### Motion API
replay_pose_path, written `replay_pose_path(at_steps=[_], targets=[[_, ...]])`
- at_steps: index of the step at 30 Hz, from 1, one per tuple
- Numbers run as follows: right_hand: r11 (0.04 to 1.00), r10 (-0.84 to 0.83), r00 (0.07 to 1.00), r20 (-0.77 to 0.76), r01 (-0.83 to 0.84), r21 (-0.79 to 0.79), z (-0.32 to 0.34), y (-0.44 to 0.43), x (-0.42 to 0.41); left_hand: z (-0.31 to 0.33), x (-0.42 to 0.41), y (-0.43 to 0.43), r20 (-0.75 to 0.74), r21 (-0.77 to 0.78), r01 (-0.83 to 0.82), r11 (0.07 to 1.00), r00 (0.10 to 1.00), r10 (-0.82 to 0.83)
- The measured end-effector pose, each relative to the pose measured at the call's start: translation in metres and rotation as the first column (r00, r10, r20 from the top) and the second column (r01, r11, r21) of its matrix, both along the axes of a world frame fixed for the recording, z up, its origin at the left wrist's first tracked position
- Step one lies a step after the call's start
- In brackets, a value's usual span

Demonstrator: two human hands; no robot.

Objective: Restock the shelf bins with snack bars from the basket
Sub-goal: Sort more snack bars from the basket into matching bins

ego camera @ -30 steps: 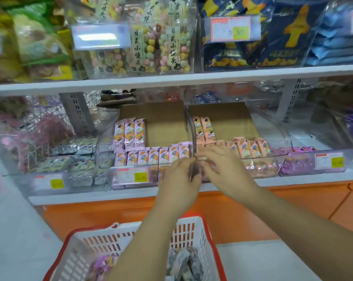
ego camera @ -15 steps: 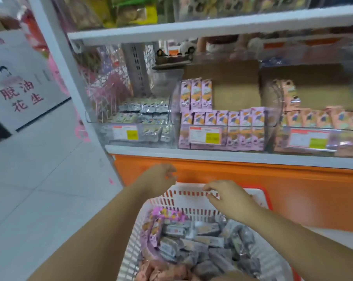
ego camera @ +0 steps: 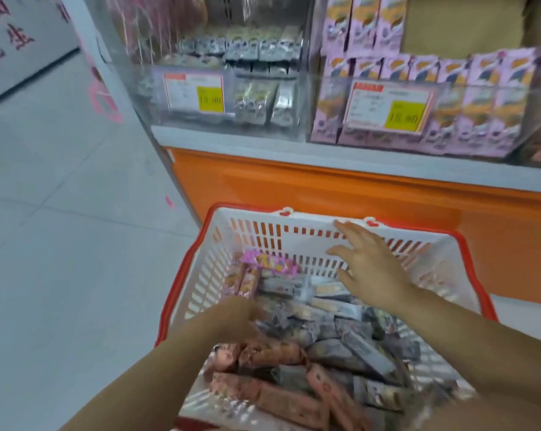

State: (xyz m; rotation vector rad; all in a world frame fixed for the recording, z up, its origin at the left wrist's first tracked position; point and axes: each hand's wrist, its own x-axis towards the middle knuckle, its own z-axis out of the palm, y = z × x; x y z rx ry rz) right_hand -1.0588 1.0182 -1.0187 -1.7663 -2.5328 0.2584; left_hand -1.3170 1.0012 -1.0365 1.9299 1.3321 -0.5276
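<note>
Under the shelf bins (ego camera: 418,101), at 6 o'clock, the basket (ego camera: 297,222) holds light, slippery wrapped bars (ego camera: 350,346), probably best pinched mid-length; right hand (ego camera: 368,262) hovers spread and empty, left hand (ego camera: 232,318) reaches in, its grip hidden.

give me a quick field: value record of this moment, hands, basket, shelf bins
left hand: down in the basket among the bars, fingers hidden, grip cannot be told
right hand: open, fingers spread, above the bars near the far wall
basket: white with red rim, below the shelf, part full
basket contents: grey-wrapped bars, pink-wrapped bars, purple packs at the back
left bin: grey packs, yellow price tag
right bin: purple packs, yellow price tag
</note>
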Motion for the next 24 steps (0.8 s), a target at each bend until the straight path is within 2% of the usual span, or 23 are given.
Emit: replay_pose_path(at_steps=[3, 8, 12, 14, 18, 20, 22, 24], targets=[[1.0, -0.027, 0.999, 0.019, 0.026, 0.006, -0.005, 0.001, -0.003, -0.019, -0.002, -0.012, 0.004, -0.098, 0.094, 0.991, 0.996, -0.094], [1.0, -0.023, 0.998, 0.051, 0.023, 0.009, -0.003, 0.0, -0.004, -0.028, 0.003, -0.025, -0.02, 0.032, 0.112, 0.993, 0.994, -0.112], [1.0, -0.006, 0.999, 0.04, 0.006, -0.008, 0.012, -0.001, -0.005, -0.022, 0.003, -0.025, 0.037, 0.052, 0.011, 0.999, 0.999, -0.013], [0.996, -0.053, 0.998, -0.03, 0.051, -0.079, 0.024, -0.002, -0.007, -0.006, 0.002, -0.02, 0.105, 0.096, -0.055, 0.994, 0.993, 0.045], [0.961, -0.198, 0.935, -0.295, 0.125, -0.249, 0.066, -0.013, -0.016, 0.051, 0.004, -0.006, 0.218, 0.319, -0.081, 0.944, 0.976, 0.01], [0.955, -0.257, 0.897, -0.359, 0.179, -0.237, 0.09, -0.022, -0.018, 0.085, 0.011, 0.0, 0.28, 0.404, -0.134, 0.905, 0.96, 0.017], [0.948, -0.303, 0.841, -0.449, 0.217, -0.233, 0.115, -0.031, -0.016, 0.118, 0.021, 0.003, 0.359, 0.47, -0.209, 0.858, 0.933, 0.03], [0.925, -0.368, 0.725, -0.582, 0.222, -0.308, 0.142, -0.041, -0.013, 0.148, 0.038, 0.003, 0.446, 0.513, -0.285, 0.81, 0.894, 0.032]])
